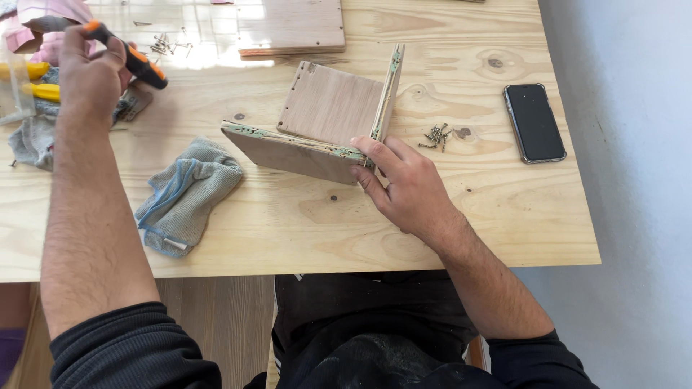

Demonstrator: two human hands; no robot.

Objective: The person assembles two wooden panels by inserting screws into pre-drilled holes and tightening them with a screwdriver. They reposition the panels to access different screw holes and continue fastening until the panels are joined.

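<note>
Two hands busy: right hand (407,189) fingers pinch corner of glued brown plywood box panels (324,126); left hand (86,72) fingers clamped on orange-black screwdriver (130,57). One-corner grip may let panels slip, joint crack.

Sunlit pale plywood table (504,216) stands against a white wall (627,180).

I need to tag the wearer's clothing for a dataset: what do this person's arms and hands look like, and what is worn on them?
Both hands, the left hand and the right hand, are bare: no gloves, rings or watch visible. Both forearms are bare and hairy. Black sleeves are pushed up to about the elbows, in a soft, ribbed-looking knit fabric.
</note>
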